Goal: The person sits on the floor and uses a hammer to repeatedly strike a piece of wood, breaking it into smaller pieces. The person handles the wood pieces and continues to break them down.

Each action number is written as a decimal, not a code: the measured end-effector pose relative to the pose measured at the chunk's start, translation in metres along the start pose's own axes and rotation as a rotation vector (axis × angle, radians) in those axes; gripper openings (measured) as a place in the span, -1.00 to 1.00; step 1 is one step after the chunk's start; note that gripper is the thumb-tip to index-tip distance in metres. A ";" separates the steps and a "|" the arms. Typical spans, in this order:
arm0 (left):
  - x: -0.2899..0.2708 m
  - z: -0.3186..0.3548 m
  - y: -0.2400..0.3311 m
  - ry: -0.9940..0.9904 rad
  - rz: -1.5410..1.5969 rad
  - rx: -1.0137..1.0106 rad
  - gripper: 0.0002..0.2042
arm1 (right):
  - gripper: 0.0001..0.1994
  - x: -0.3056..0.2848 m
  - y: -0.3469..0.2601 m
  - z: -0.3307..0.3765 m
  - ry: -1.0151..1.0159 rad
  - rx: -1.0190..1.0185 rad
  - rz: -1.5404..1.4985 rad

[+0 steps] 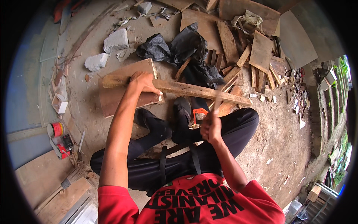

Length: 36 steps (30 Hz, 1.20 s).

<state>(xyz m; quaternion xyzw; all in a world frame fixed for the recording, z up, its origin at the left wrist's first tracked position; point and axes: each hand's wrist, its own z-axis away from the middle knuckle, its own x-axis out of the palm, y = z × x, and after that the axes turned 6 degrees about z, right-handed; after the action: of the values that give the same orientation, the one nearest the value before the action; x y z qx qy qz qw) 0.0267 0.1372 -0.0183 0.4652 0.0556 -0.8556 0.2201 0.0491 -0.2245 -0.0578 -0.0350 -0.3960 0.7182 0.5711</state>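
Observation:
A long, weathered wooden beam (186, 89) lies slantwise across a low brown wooden panel (112, 98), its right end reaching over my leg. My left hand (142, 82) is closed over the beam near the panel's right edge, thumb along its near side. Small dark bits, perhaps nails, stick out of the beam's middle. My right hand (211, 127) makes a fist just on the near side of the beam's right part. From it rises a slim tan stick-like tool (217, 100), smeared by motion, its kind unclear. Close by is an orange saw handle (200, 111).
Black plastic sheeting (188, 44) lies beyond the beam, with scrap wood (261, 52) heaped at the far right. Pale stone blocks (115, 40) sit at the far left. A yellow-and-red tin (56, 129) stands at the left. My bent legs (238, 125) frame the near side.

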 end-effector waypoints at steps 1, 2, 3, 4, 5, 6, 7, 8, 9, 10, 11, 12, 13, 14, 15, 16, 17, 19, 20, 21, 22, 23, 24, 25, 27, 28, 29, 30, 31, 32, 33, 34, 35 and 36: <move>0.002 -0.001 0.000 0.007 -0.020 0.000 -0.19 | -0.51 0.000 0.001 0.001 -0.090 0.237 0.150; 0.003 -0.001 0.000 0.014 -0.018 0.002 -0.18 | -0.50 0.001 0.002 0.006 -0.168 0.202 0.100; 0.006 -0.001 -0.001 0.020 -0.017 0.004 -0.18 | -0.49 -0.002 -0.003 0.008 -0.076 0.231 0.093; 0.005 -0.002 -0.002 0.034 -0.014 0.004 -0.17 | -0.49 -0.004 -0.008 0.012 -0.049 0.169 0.056; 0.004 -0.005 -0.005 0.038 -0.008 0.004 -0.17 | -0.49 -0.004 -0.012 0.016 -0.023 0.108 0.020; 0.002 -0.008 -0.009 0.042 -0.001 0.004 -0.17 | -0.49 0.000 -0.017 0.014 0.027 -0.029 -0.046; 0.011 -0.003 -0.012 0.024 0.017 -0.005 -0.17 | -0.50 0.011 -0.026 0.019 0.072 -0.091 -0.011; -0.002 0.002 -0.004 0.003 0.038 0.002 -0.17 | -0.49 0.013 -0.022 0.011 0.140 -0.203 -0.072; 0.001 0.000 -0.002 0.003 0.036 0.018 -0.16 | -0.49 0.015 -0.013 0.004 0.207 -0.314 -0.132; 0.002 -0.003 -0.004 0.016 0.027 0.025 -0.15 | -0.48 0.022 -0.004 0.001 0.198 -0.303 -0.204; 0.003 -0.002 -0.004 0.020 0.022 0.033 -0.14 | -0.47 0.023 0.009 -0.005 0.189 -0.259 -0.079; 0.003 -0.002 -0.003 0.019 0.018 0.030 -0.14 | -0.47 0.014 0.014 -0.006 0.038 -0.061 0.098; 0.003 -0.002 -0.003 0.021 0.012 0.030 -0.14 | -0.47 0.013 0.013 -0.004 -0.115 0.137 0.273; 0.005 -0.001 -0.004 0.023 0.005 0.031 -0.14 | -0.48 0.023 0.014 0.002 -0.185 0.179 0.309; 0.006 -0.001 -0.004 0.024 -0.002 0.032 -0.13 | -0.50 0.022 0.023 0.001 -0.215 0.114 0.335; 0.009 -0.002 -0.006 0.042 -0.011 0.034 -0.13 | -0.50 0.021 0.027 0.005 -0.206 0.029 0.296; 0.013 -0.005 -0.006 0.059 -0.021 0.036 -0.13 | -0.50 0.021 0.028 0.008 -0.197 -0.055 0.257; 0.013 -0.005 -0.007 0.055 -0.009 0.025 -0.12 | -0.50 0.025 0.018 -0.001 -0.168 -0.294 0.123; 0.009 -0.003 -0.006 0.034 0.011 0.012 -0.11 | -0.49 0.028 0.014 0.001 -0.088 -0.338 0.051; 0.007 -0.001 -0.006 0.015 0.032 -0.002 -0.10 | -0.48 0.033 0.012 0.005 -0.009 -0.381 -0.020; 0.006 -0.002 -0.004 0.014 0.015 -0.008 -0.09 | -0.47 0.035 0.015 0.004 0.074 -0.435 -0.063; 0.006 -0.004 -0.003 0.012 0.018 0.000 -0.10 | -0.46 0.032 0.024 -0.002 0.105 -0.407 -0.159; 0.006 -0.006 -0.003 0.010 0.021 0.008 -0.10 | -0.47 0.028 0.033 -0.003 0.115 -0.261 -0.037; 0.005 -0.006 -0.004 0.008 0.024 0.008 -0.10 | -0.48 0.026 0.031 -0.001 0.047 -0.087 0.086; 0.003 -0.007 -0.003 -0.008 0.038 0.010 -0.10 | -0.50 0.018 0.039 0.001 -0.099 0.104 0.174; 0.005 -0.005 -0.003 -0.020 0.046 0.012 -0.10 | -0.50 0.017 0.042 0.011 -0.081 0.069 0.157; 0.003 -0.010 -0.006 0.006 0.034 0.018 -0.10 | -0.51 0.018 0.037 0.014 -0.075 0.016 0.145; 0.002 -0.014 -0.009 0.032 0.021 0.025 -0.10 | -0.52 0.020 0.031 0.015 -0.048 -0.088 0.052; 0.013 -0.010 -0.011 0.029 0.019 0.032 -0.10 | -0.53 0.023 0.020 0.019 -0.001 -0.105 -0.025; 0.006 -0.006 -0.009 0.027 0.058 0.020 -0.11 | -0.53 0.024 0.010 0.016 0.012 -0.191 -0.055; 0.011 -0.005 -0.007 0.030 0.055 0.030 -0.12 | -0.53 0.024 0.000 0.013 0.024 -0.278 -0.083; 0.011 -0.006 -0.007 0.041 0.047 0.039 -0.12 | -0.53 0.023 -0.012 0.013 0.048 -0.214 -0.063; 0.012 -0.006 -0.007 0.052 0.038 0.047 -0.12 | -0.54 0.027 -0.022 0.010 0.105 -0.143 -0.092; 0.012 -0.007 -0.007 0.044 0.038 0.043 -0.12 | -0.52 0.026 -0.019 0.000 0.089 -0.099 -0.083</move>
<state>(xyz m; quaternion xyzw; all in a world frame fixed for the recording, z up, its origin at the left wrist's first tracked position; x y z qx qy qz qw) 0.0228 0.1417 -0.0330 0.4896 0.0330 -0.8418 0.2250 0.0551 -0.2018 -0.0353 -0.0788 -0.4063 0.6712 0.6150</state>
